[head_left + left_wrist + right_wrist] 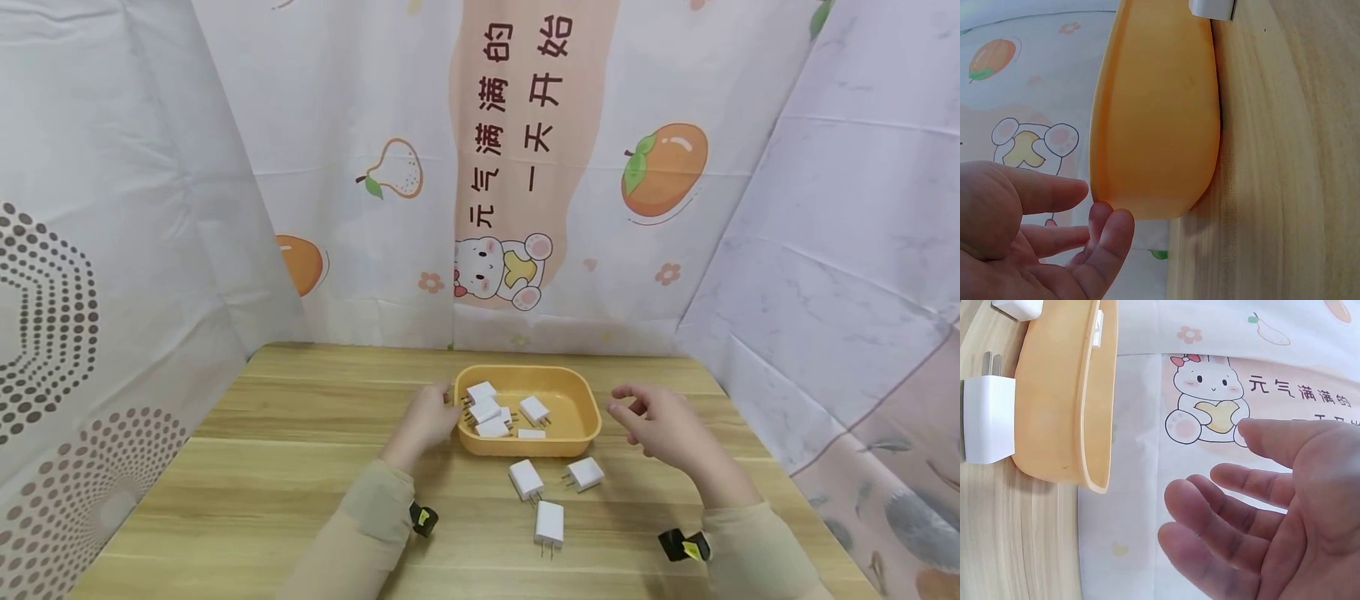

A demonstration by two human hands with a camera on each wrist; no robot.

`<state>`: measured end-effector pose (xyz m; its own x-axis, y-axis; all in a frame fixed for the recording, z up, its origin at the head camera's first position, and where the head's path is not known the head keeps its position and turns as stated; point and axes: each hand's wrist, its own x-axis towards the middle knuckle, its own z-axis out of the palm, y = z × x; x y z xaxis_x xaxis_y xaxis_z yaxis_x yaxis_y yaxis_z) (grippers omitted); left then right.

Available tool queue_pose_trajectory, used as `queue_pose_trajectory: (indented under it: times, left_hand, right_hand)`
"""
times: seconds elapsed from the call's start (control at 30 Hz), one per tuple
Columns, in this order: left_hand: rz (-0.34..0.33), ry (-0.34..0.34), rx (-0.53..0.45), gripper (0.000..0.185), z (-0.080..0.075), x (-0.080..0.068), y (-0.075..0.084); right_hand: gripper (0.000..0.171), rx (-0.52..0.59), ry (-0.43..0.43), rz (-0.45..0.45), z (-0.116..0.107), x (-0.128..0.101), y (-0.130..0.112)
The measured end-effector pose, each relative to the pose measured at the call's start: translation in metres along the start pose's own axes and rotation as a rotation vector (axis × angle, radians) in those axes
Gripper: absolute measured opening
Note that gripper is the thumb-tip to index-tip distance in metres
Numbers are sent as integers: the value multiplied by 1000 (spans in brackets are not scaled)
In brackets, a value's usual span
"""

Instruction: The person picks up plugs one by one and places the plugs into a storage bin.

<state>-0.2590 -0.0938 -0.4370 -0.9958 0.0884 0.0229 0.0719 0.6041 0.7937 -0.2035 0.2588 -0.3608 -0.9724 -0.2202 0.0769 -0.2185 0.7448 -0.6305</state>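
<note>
A yellow-orange plastic basket (525, 447) stands on the wooden table with several white plug chargers (483, 409) inside, mostly heaped at its left end. My left hand (429, 418) is at the basket's left end; in the left wrist view its loosely bent fingertips (1116, 228) lie right at the rim, with a gap between thumb and fingers. To the right of the basket, my right hand (660, 421) hovers apart from it, fingers relaxed and slightly curved, palm holding nothing. In front of the basket lie three more white chargers, one upright charger (550, 523) nearest me.
Another charger (526, 479) and a third charger (586, 473) lie close to the basket's front wall. The wooden table (300, 467) reaches to a printed cloth backdrop (360, 250), with cloth hanging at both sides. A black strap (682, 546) sits at the right wrist.
</note>
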Motion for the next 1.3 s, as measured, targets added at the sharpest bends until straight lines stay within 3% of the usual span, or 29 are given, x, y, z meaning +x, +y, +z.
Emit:
queue_pose_trajectory:
  times: [0.13,0.2,0.47,0.73,1.3]
  left_hand:
    - [-11,-11,-27,13,1,2,-1]
    - [-23,-21,-41,6,2,3,-2]
    - [-34,-34,-94,29,5,3,-4]
    - [-37,-65,-155,16,8,4,-4]
    - [-38,-54,-209,6,12,5,-7]
  right_hand:
    - [43,-13,-6,-2,0,-1,-2]
    - [42,-22,-13,8,0,-2,-3]
    - [49,17,-89,2,4,-8,-9]
    - [51,74,-121,-34,5,-9,-7]
    - [50,-1,-94,-58,-5,-14,-10]
